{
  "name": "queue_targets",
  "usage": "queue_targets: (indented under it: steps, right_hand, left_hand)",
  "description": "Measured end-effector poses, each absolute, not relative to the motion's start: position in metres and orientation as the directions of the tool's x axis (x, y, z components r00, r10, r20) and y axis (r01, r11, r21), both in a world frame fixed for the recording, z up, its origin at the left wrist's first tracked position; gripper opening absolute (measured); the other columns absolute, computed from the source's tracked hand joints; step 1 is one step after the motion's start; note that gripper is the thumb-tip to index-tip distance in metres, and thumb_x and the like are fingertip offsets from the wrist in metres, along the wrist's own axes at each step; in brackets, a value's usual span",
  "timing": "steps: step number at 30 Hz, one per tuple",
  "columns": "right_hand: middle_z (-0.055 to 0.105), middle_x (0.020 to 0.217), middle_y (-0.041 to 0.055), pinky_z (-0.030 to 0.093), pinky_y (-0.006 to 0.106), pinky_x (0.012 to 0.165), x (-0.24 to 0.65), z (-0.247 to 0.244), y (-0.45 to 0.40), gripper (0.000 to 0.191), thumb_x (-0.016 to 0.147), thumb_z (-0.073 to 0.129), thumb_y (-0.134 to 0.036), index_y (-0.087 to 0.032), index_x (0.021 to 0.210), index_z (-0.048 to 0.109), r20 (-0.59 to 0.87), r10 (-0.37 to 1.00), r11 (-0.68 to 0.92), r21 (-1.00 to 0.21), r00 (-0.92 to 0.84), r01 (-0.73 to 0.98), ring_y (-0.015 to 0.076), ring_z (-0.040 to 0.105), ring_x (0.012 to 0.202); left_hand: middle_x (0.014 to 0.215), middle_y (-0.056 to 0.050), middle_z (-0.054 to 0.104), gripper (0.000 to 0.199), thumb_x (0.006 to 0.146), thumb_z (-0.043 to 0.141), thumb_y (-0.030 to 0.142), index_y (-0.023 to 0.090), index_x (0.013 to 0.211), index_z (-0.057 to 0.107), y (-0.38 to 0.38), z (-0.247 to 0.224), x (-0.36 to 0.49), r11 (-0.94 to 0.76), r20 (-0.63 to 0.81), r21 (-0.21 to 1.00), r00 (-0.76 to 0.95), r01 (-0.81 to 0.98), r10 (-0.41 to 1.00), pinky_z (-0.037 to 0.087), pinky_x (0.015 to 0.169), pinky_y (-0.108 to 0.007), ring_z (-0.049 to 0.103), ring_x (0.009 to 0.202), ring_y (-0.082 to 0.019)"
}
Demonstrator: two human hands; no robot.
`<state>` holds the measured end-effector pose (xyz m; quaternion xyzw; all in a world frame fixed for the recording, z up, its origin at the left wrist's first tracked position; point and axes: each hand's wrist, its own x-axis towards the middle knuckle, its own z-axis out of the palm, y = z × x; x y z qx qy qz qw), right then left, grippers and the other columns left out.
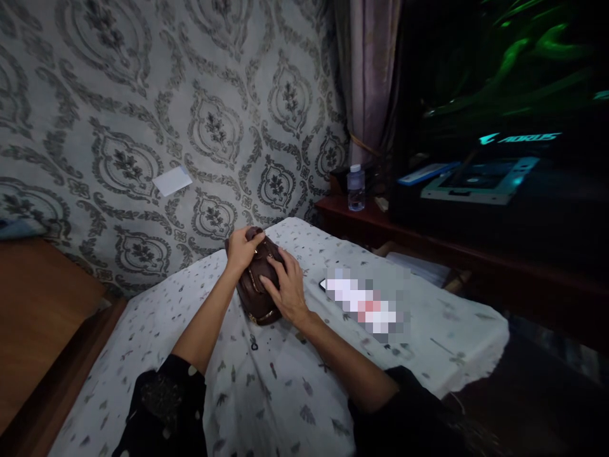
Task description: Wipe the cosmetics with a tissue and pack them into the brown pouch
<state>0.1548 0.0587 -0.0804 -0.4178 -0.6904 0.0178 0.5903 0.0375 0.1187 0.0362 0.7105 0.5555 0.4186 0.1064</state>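
A dark brown bag (252,295) with gold-coloured zips lies on a bed or padded surface covered by a white patterned cloth (190,330). My left hand (242,249) grips the bag's far upper end, its thumb and fingers closed on the brown material. Against the bag's right side rests my right hand (289,285), with fingers spread over the front near a zip. Part of the bag is hidden under both hands.
A phone (322,285), mostly blurred out, lies right of the bag. Beyond the cloth, a clear bottle (356,188) stands on a dark red ledge (404,228). A wooden board (42,311) is at left, and the patterned wall (190,114) rises behind.
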Motion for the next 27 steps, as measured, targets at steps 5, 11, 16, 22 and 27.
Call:
queue_targets:
  steps: [5,11,16,22,27]
  right_hand:
    - [0.044,0.146,0.0152,0.038,0.052,0.109,0.158,-0.076,0.055,0.038,0.096,0.046,-0.041,-0.019,0.124,0.061,0.809,0.586,0.66,-0.509,0.045,0.552,0.0296,0.041,0.133]
    - [0.04,0.149,0.0159,0.036,0.054,0.11,0.152,-0.075,0.057,0.048,0.097,0.045,-0.042,-0.02,0.14,0.051,0.771,0.637,0.573,-0.487,0.015,0.66,0.032,0.036,0.135]
    - [0.041,0.148,0.0148,0.038,0.052,0.108,0.153,-0.073,0.06,0.05,0.096,0.047,-0.043,-0.024,0.142,0.049,0.746,0.666,0.542,-0.49,0.006,0.683,0.0316,0.039,0.133]
    - [0.037,0.152,0.0135,0.035,0.049,0.111,0.155,-0.073,0.056,0.05,0.098,0.042,-0.041,-0.023,0.144,0.046,0.737,0.676,0.539,-0.493,-0.003,0.683,0.0292,0.035,0.138]
    - [0.039,0.154,0.0117,0.032,0.05,0.113,0.153,-0.076,0.05,0.049,0.099,0.038,-0.034,-0.019,0.145,0.044,0.772,0.635,0.586,-0.47,-0.013,0.66,0.0291,0.028,0.142]
  left_hand:
    - [0.058,0.005,0.045,0.025,0.072,0.061,0.042,0.02,0.064,0.055,0.113,0.039,0.038,-0.407,0.491,0.63,0.068,0.661,0.869,0.033,0.057,-0.024,0.042,0.058,-0.013]
    - [0.062,0.003,0.052,0.021,0.072,0.065,0.036,0.018,0.063,0.058,0.103,0.042,0.04,-0.455,0.496,0.643,0.118,0.616,0.86,0.037,0.059,-0.023,0.046,0.063,-0.013]
    - [0.057,0.005,0.047,0.02,0.07,0.067,0.033,0.017,0.061,0.057,0.1,0.042,0.043,-0.478,0.537,0.676,0.069,0.561,0.84,0.034,0.056,-0.023,0.041,0.057,-0.011]
    - [0.056,0.006,0.045,0.022,0.066,0.069,0.033,0.017,0.059,0.055,0.105,0.041,0.046,-0.448,0.515,0.765,-0.02,0.463,0.857,0.03,0.053,-0.023,0.037,0.054,-0.009]
    - [0.054,0.006,0.047,0.023,0.062,0.072,0.033,0.017,0.059,0.056,0.107,0.039,0.046,-0.442,0.489,0.82,-0.043,0.363,0.871,0.031,0.053,-0.022,0.038,0.053,-0.009]
